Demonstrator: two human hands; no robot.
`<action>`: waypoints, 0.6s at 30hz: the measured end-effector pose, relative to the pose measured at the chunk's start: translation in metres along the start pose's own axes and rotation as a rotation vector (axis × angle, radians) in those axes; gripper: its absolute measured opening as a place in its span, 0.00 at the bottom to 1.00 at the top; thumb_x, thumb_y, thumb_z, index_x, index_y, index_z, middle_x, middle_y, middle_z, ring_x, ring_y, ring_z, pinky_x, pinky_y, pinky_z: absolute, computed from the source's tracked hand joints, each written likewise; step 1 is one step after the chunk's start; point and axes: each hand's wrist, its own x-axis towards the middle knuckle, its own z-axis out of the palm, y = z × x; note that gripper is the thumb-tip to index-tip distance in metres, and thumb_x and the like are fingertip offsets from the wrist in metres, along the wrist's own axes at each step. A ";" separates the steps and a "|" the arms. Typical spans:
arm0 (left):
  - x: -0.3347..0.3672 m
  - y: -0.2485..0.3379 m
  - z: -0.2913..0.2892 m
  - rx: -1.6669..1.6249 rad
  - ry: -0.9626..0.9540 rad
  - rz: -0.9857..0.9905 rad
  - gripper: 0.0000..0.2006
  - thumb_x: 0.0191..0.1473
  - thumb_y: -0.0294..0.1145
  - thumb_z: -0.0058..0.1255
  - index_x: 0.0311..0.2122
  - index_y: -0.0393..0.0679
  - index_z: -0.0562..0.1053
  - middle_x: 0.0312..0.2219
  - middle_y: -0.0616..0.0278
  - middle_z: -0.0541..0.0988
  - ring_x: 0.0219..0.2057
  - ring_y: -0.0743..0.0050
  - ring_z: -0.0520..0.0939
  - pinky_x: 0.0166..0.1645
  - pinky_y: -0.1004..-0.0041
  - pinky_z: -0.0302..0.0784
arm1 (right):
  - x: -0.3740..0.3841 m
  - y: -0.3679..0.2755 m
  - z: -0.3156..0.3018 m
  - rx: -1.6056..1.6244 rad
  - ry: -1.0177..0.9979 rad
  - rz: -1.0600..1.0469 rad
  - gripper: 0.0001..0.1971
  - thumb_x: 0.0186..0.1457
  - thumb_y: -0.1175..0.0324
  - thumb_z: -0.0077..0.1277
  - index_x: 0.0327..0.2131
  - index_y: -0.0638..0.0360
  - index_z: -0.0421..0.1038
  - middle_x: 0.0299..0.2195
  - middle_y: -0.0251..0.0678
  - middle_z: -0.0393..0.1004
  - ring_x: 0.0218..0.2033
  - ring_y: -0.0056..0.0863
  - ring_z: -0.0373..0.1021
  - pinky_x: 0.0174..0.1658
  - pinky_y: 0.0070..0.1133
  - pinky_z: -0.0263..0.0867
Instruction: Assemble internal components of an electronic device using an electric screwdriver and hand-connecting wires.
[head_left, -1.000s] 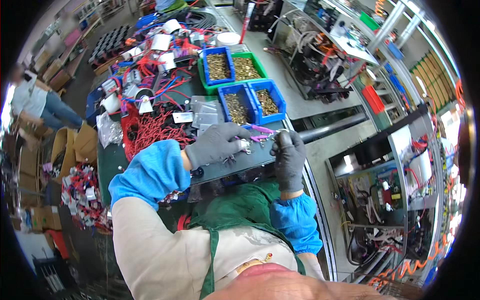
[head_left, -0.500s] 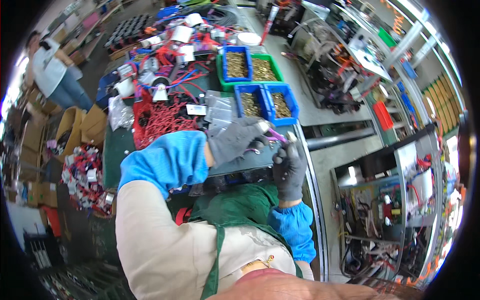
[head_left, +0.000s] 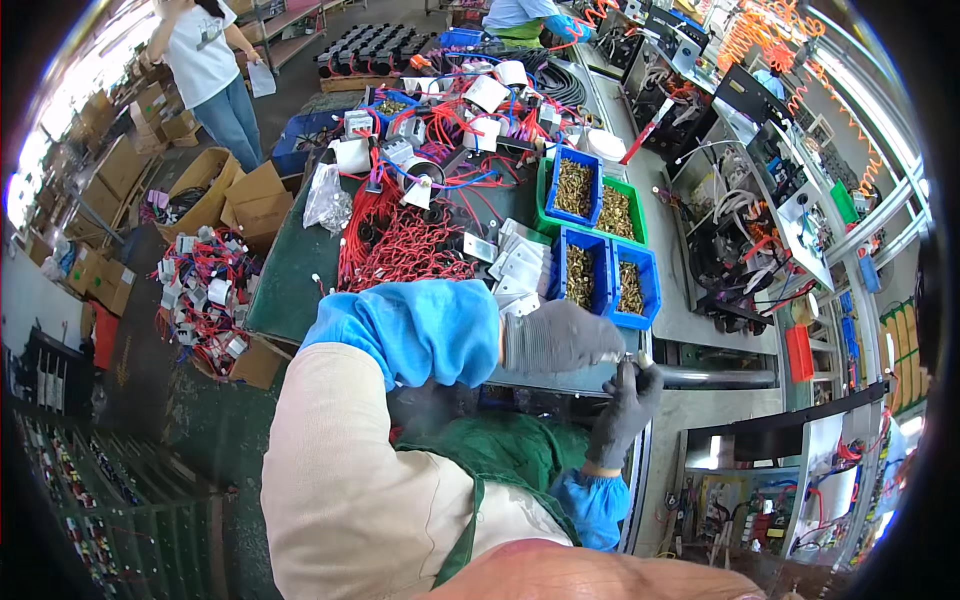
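Both your hands meet over the near right corner of the bench [head_left: 285, 295], in dark grey gloves with blue sleeves behind them. Your left hand [head_left: 562, 338] reaches across from the left, fingers drawn together and slightly bent toward the right; your right hand [head_left: 626, 400] rises from below, fingers curled in a loose pinch. Their fingertips sit close together, but the spot is small and blurred, so you cannot tell what either hand has hold of. Just beyond them stand two blue bins side by side, the left bin [head_left: 589, 311] and the right bin [head_left: 632, 320], each holding small brass-coloured parts. Behind these, a green tray [head_left: 642, 218] holds more such parts and another blue bin [head_left: 574, 217]. Left of the bins lie overlapping pale flat pieces [head_left: 523, 262], then a tangled heap of red wires [head_left: 410, 250] and a clear plastic bag [head_left: 325, 200]. Farther left, beyond the bench, a person [head_left: 222, 100] stands near an open carton [head_left: 247, 205]
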 end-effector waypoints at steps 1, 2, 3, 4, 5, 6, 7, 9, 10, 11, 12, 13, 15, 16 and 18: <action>0.002 0.012 -0.010 0.003 -0.055 -0.032 0.04 0.46 0.31 0.47 0.28 0.45 0.70 0.21 0.61 0.72 0.21 0.62 0.78 0.21 0.70 0.72 | -0.009 -0.011 0.001 0.024 -0.053 0.014 0.12 0.53 0.70 0.51 0.41 0.61 0.68 0.31 0.26 0.68 0.26 0.12 0.61 0.28 0.11 0.59; 0.000 0.011 -0.006 0.000 -0.057 -0.032 0.04 0.46 0.31 0.47 0.28 0.45 0.70 0.21 0.61 0.72 0.21 0.62 0.78 0.21 0.70 0.72 | -0.010 -0.010 0.002 0.023 -0.051 0.015 0.12 0.53 0.70 0.51 0.41 0.61 0.68 0.31 0.26 0.68 0.26 0.12 0.61 0.28 0.11 0.59; -0.002 0.008 0.001 0.062 -0.067 -0.022 0.04 0.46 0.31 0.47 0.28 0.44 0.70 0.21 0.61 0.72 0.20 0.63 0.78 0.20 0.69 0.72 | -0.011 -0.009 0.003 -0.073 -0.091 -0.057 0.11 0.53 0.71 0.51 0.40 0.61 0.69 0.29 0.27 0.69 0.25 0.13 0.62 0.28 0.12 0.59; 0.002 0.009 -0.001 0.124 -0.072 -0.012 0.04 0.46 0.31 0.47 0.27 0.44 0.70 0.21 0.61 0.72 0.20 0.63 0.77 0.20 0.69 0.72 | -0.010 -0.009 0.004 -0.173 -0.132 -0.133 0.10 0.52 0.72 0.52 0.39 0.62 0.70 0.27 0.27 0.69 0.25 0.13 0.62 0.28 0.12 0.60; 0.005 0.015 -0.009 0.166 -0.275 -0.070 0.10 0.47 0.32 0.46 0.34 0.38 0.68 0.26 0.57 0.73 0.27 0.62 0.79 0.27 0.70 0.75 | -0.010 -0.013 0.006 -0.136 -0.091 -0.115 0.08 0.51 0.74 0.52 0.37 0.63 0.71 0.25 0.28 0.69 0.25 0.13 0.63 0.28 0.12 0.60; 0.006 0.016 -0.008 0.165 -0.273 -0.069 0.10 0.47 0.32 0.46 0.34 0.38 0.68 0.26 0.57 0.73 0.27 0.62 0.79 0.27 0.70 0.75 | -0.010 -0.015 0.006 -0.138 -0.090 -0.116 0.08 0.51 0.74 0.52 0.37 0.63 0.71 0.25 0.28 0.69 0.25 0.13 0.63 0.28 0.12 0.60; 0.007 0.017 -0.006 0.177 -0.270 -0.084 0.10 0.47 0.32 0.46 0.34 0.38 0.69 0.27 0.57 0.73 0.27 0.63 0.79 0.27 0.70 0.76 | -0.010 -0.015 0.005 -0.142 -0.083 -0.084 0.08 0.51 0.74 0.53 0.36 0.63 0.71 0.26 0.28 0.70 0.25 0.13 0.63 0.28 0.12 0.60; 0.008 0.020 -0.002 0.190 -0.268 -0.101 0.10 0.47 0.32 0.46 0.34 0.38 0.69 0.27 0.57 0.73 0.27 0.63 0.79 0.28 0.70 0.76 | -0.010 -0.015 0.004 -0.144 -0.077 -0.050 0.08 0.51 0.73 0.53 0.36 0.63 0.71 0.26 0.28 0.70 0.25 0.13 0.63 0.28 0.12 0.60; 0.008 0.020 0.000 0.184 -0.158 -0.075 0.11 0.47 0.32 0.46 0.35 0.39 0.69 0.28 0.57 0.73 0.28 0.63 0.79 0.29 0.70 0.76 | -0.008 -0.016 0.003 -0.167 -0.061 -0.065 0.08 0.51 0.73 0.53 0.36 0.63 0.70 0.26 0.28 0.69 0.25 0.13 0.63 0.28 0.12 0.60; 0.009 0.020 0.001 0.177 -0.048 -0.050 0.11 0.47 0.32 0.46 0.37 0.41 0.70 0.30 0.58 0.73 0.28 0.63 0.79 0.30 0.70 0.76 | -0.007 -0.017 0.001 -0.189 -0.046 -0.079 0.08 0.52 0.73 0.53 0.36 0.63 0.70 0.25 0.28 0.69 0.24 0.13 0.63 0.28 0.12 0.60; 0.008 0.023 0.001 0.180 -0.045 -0.053 0.11 0.47 0.32 0.46 0.37 0.41 0.70 0.30 0.58 0.73 0.28 0.63 0.79 0.30 0.70 0.76 | -0.004 -0.020 -0.002 -0.189 -0.050 -0.079 0.08 0.52 0.73 0.53 0.36 0.63 0.70 0.25 0.28 0.69 0.24 0.13 0.63 0.28 0.12 0.60; 0.008 0.027 0.002 0.055 -0.050 -0.071 0.11 0.48 0.33 0.47 0.38 0.43 0.71 0.32 0.57 0.74 0.29 0.63 0.79 0.31 0.69 0.76 | -0.002 -0.023 -0.007 -0.078 0.016 -0.065 0.07 0.52 0.73 0.52 0.36 0.63 0.70 0.24 0.28 0.69 0.23 0.14 0.63 0.27 0.12 0.60; 0.003 0.026 0.003 0.002 -0.180 -0.101 0.12 0.50 0.37 0.50 0.41 0.48 0.72 0.32 0.58 0.75 0.29 0.67 0.79 0.33 0.70 0.76 | 0.003 -0.022 -0.017 0.073 0.117 -0.059 0.07 0.52 0.73 0.49 0.36 0.63 0.68 0.23 0.29 0.68 0.21 0.15 0.62 0.26 0.12 0.59; 0.006 0.021 0.002 0.000 -0.181 -0.099 0.12 0.50 0.37 0.50 0.41 0.48 0.72 0.32 0.58 0.75 0.29 0.67 0.79 0.33 0.70 0.76 | 0.002 -0.023 -0.021 0.072 0.119 -0.059 0.07 0.52 0.73 0.49 0.36 0.63 0.68 0.23 0.29 0.68 0.21 0.15 0.62 0.26 0.12 0.59; 0.013 0.016 0.002 -0.625 -0.232 -0.561 0.15 0.52 0.41 0.51 0.43 0.46 0.72 0.28 0.63 0.75 0.28 0.76 0.77 0.33 0.74 0.74 | -0.001 -0.025 -0.029 -0.040 -0.013 -0.033 0.07 0.51 0.73 0.50 0.35 0.62 0.68 0.23 0.29 0.67 0.21 0.15 0.62 0.24 0.13 0.59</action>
